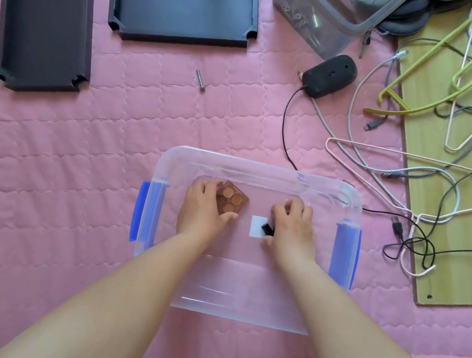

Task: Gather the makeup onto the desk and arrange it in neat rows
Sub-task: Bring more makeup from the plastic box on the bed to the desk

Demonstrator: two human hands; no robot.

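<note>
Two makeup pieces in hand, both down inside the clear storage bin (pixel 260 170) with blue latches. Brown eyeshadow palette (pixel 231 199), four round pans showing, gripped by the left hand (pixel 202 210) with fingers curled over its left edge and thumb hooked under its near corner. Small black makeup item (pixel 267 229), mostly covered, pinched under the curled fingers of the right hand (pixel 290 227); kind not discernible. White label (pixel 257 226) on the bin floor just beside that black item.

Judged: still at the gathering step, nothing yet set out in rows on the pink quilted cover (pixel 76 170).

Risks from here, as a guess:
- Palette held by one edge only, so apt to tilt or slip on the way up over the bin's tall wall; pans could crack on a drop.
- Black item held with little of it exposed, so easily fumbled or knocked against the rim.
- Both forearms crossing the near wall together, so a catch on it could drag or tip the light bin toward the cover's near edge.
- Loose screw (pixel 200 80) lying in the open stretch ahead, likely to disturb a neat row.
- Tangle of cables (pixel 355 153) and hangers (pixel 455 98) to the right, near the bin, and apt to snag anything laid there.

Two black trays (pixel 46 18) farther back, well apart from the hands, beside a black mouse (pixel 329 76).
</note>
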